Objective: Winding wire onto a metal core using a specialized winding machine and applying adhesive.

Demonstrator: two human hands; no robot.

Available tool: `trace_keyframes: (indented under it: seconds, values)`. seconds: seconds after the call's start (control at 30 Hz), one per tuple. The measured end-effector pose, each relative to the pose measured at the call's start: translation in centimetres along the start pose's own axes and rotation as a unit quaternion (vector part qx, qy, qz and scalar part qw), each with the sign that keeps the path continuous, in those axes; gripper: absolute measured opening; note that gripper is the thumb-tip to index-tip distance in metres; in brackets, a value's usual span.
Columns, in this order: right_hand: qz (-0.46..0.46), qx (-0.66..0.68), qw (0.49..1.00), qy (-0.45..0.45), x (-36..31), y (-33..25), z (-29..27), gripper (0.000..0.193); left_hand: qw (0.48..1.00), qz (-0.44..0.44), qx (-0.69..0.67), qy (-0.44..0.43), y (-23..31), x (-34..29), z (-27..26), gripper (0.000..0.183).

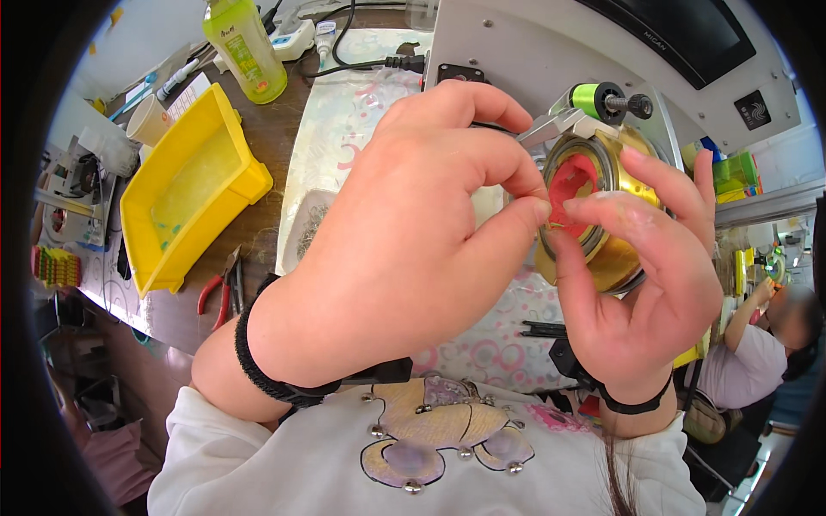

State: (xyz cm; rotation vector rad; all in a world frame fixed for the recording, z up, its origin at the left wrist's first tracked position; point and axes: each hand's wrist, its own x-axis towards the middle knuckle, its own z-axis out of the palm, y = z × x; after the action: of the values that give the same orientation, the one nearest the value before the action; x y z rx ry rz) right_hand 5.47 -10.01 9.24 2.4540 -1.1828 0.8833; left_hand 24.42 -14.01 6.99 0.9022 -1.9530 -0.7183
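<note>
My left hand (422,206) is closed in a pinch of thumb and forefinger in front of a round brass-coloured machine head (628,258). Opposite it, my right hand (645,267) also pinches, its thumb and forefinger almost meeting the left fingertips. Whatever lies between the fingertips is too small to make out. A red lining (575,176) shows in the opening of the head, right behind both fingertips. Above the head sit a flat metal arm (555,129) and a bright green roller (594,101) with a black knob.
A yellow bin (256,176) with small green bits stands at the left. Near it lie red-handled pliers (225,292) and a dish of fine metal pieces (311,219). Behind are a green drink bottle (245,52) and a grey machine housing (516,52). Another person (748,370) sits far right.
</note>
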Motion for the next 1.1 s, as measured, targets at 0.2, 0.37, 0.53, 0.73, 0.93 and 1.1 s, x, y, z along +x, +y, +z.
trace_keyframes:
  seconds: [0.2, 0.37, 0.53, 0.73, 0.93, 1.1]
  values:
    - [0.003, -0.014, 1.000, -0.017, 0.1, -0.4, -0.1, 0.053, 0.999, 0.008, -0.031, -0.001, -0.2, 0.1, 0.1, 0.007]
    - [0.002, -0.017, 1.000, -0.019, 0.1, -0.5, -0.1, 0.051, 0.999, 0.010, -0.043, 0.001, -0.3, 0.0, 0.2, 0.007]
    - [0.003, -0.004, 1.000, -0.027, 0.2, -0.3, -0.3, 0.053, 0.999, 0.024, -0.042, 0.001, -0.3, -0.1, 0.1, 0.008]
    - [-0.003, 0.012, 0.999, -0.036, 0.2, 0.2, -0.3, 0.060, 0.999, 0.044, -0.022, 0.007, -0.2, -0.1, 0.1, 0.007]
    - [0.022, 0.038, 0.998, -0.050, 0.3, 0.4, -0.8, 0.064, 0.991, 0.111, 0.078, 0.004, -0.2, -0.5, -0.2, 0.014]
    - [0.034, 0.039, 0.994, -0.093, 0.6, 0.4, -1.4, 0.064, 0.914, 0.285, 0.281, 0.062, -0.8, -1.0, -0.8, 0.020]
